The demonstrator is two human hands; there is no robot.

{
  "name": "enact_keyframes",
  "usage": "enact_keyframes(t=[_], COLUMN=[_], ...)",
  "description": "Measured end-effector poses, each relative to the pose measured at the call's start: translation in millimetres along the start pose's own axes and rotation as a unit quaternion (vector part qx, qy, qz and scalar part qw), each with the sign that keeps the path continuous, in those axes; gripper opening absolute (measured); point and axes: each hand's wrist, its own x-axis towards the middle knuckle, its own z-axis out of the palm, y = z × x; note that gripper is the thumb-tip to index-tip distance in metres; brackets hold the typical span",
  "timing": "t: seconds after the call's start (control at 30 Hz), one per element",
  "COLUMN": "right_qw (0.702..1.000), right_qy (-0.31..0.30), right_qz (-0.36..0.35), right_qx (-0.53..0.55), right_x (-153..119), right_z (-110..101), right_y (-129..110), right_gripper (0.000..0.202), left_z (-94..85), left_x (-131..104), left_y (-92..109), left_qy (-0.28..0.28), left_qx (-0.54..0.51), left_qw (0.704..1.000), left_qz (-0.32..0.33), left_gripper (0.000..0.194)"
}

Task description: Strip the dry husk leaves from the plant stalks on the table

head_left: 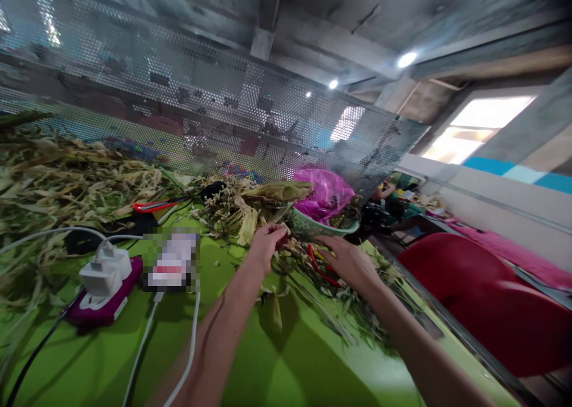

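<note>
My left hand (267, 243) is over dried plant scraps on the green table, thumb and forefinger pinched together. Whatever is between them is too small or hidden to make out. To its right, my right hand (349, 259) reaches in with the fingers stretched out and apart, beside a curved red and yellow handle (318, 269) lying among thin dry stems. Behind both hands stands a pale green basket (324, 229) with a pink plastic bag (326, 195) in it. A long dried corn husk (279, 191) lies to the basket's left. Below my left hand, a small pod-like husk (276, 314) rests near the table's front.
A heap of dried husks (67, 180) covers the left. A red utility knife (156, 205), a phone (172, 261) and a purple power strip (100, 305) with white chargers and cables lie nearby. A perforated metal screen (214, 109) borders the back; a red chair (482, 294) stands right.
</note>
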Motion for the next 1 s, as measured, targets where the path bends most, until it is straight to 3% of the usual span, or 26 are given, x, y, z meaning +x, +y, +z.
enact_keyframes(t=[0.1, 0.2, 0.47, 0.6, 0.77, 1.0], right_qw=[0.98, 0.955, 0.941, 0.947, 0.961, 0.967], right_qy=[0.052, 0.077, 0.152, 0.166, 0.155, 0.149], right_qz=[-0.053, -0.038, -0.003, -0.019, -0.044, -0.06], right_qx=[0.187, 0.283, 0.301, 0.274, 0.223, 0.199], right_x=[8, 15, 21, 20, 14, 6], right_z=[-2, 5, 33, 37, 33, 32], right_y=[-29, -53, -64, -59, -55, -48], right_gripper=[0.029, 0.03, 0.027, 0.025, 0.021, 0.019], left_z=[1.3, 3.2, 3.5, 0.2, -7.7, -10.9], left_x=[0, -1, 2, 8, 12, 4], left_y=[-4, -6, -9, -12, -10, 2], left_qy=[0.009, 0.025, 0.016, -0.005, -0.051, -0.103], left_qx=[0.009, 0.027, 0.039, 0.116, 0.288, 0.44], left_qw=[1.0, 0.999, 0.999, 0.993, 0.948, 0.867], left_qz=[0.005, 0.012, 0.011, 0.038, 0.128, 0.211], left_gripper=[0.021, 0.018, 0.02, 0.012, 0.01, 0.006])
